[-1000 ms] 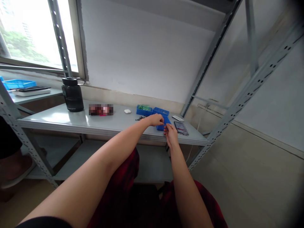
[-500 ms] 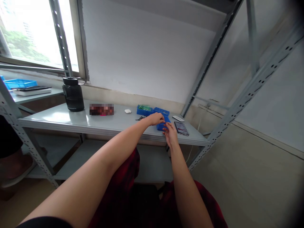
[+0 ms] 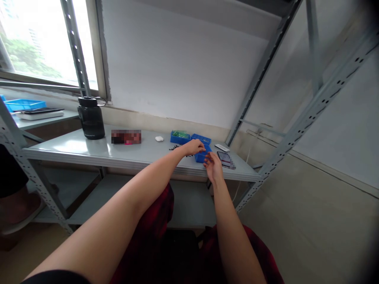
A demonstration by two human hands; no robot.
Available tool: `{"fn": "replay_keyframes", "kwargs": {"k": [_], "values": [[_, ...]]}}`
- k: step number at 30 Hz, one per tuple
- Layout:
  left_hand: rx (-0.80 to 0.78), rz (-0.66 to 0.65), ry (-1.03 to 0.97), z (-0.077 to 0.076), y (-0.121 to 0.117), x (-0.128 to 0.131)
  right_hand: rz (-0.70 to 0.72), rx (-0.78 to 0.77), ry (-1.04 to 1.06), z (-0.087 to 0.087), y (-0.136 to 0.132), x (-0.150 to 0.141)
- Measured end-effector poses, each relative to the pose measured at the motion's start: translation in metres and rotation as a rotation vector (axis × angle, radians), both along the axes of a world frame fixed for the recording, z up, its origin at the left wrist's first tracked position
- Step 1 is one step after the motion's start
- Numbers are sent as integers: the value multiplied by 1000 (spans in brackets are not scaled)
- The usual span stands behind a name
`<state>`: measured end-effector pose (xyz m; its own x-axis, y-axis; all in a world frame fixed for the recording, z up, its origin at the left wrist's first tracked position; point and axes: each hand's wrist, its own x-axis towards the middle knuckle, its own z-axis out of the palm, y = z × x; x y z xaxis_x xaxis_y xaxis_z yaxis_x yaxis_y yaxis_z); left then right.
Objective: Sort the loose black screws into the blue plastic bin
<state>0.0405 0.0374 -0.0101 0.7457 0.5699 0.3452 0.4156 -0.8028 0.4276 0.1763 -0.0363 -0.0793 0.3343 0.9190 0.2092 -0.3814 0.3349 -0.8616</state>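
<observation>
My left hand (image 3: 195,147) is over the near blue bin (image 3: 200,159), its fingers pinched together; anything between them is too small to make out. My right hand (image 3: 214,167) is just to the right and closer to me, fingers curled and the index finger and thumb close together near the bin's right side. Whatever these fingers may hold cannot be made out. Small dark pieces (image 3: 174,147) lie on the shelf to the left of the near bin, partly hidden by my left wrist. Behind stand a blue bin with green bagged contents (image 3: 180,139) and another blue bin (image 3: 204,138).
A phone (image 3: 225,159) and a white flat item (image 3: 222,148) lie right of the bins. Leftward are a white earphone case (image 3: 159,139), a blurred-out reddish item (image 3: 126,137) and a black bottle (image 3: 91,118). A slotted metal post (image 3: 296,130) rises at right. Another person's foot shows at left.
My two hands, which met at the fingertips over the near bin, are now slightly apart. The right hand has shifted a little to the right; the left has barely moved.
</observation>
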Motion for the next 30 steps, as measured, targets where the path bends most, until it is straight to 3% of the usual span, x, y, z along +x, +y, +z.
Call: {"fn": "replay_keyframes", "kwargs": {"k": [8, 13, 15, 18, 21, 27, 30], "values": [[-8, -22, -3, -1, 0, 1, 37, -5, -55, 3, -3, -3], [11, 24, -18, -2, 3, 0, -16, -3, -71, 1, -1, -2], [31, 117, -29, -1, 4, -4, -41, -9, -38, -1, 1, -1], [59, 362, 12, -1, 7, -13, -73, -27, -7, 0, 3, 2], [30, 560, 119, -2, 9, -25, -143, -3, -34, 9, 2, 9], [-67, 696, 224, -8, 18, -41, -320, 238, -236, 28, 4, 20], [-70, 686, 262, -12, 21, -43, -200, 93, -330, 19, 13, 14]]}}
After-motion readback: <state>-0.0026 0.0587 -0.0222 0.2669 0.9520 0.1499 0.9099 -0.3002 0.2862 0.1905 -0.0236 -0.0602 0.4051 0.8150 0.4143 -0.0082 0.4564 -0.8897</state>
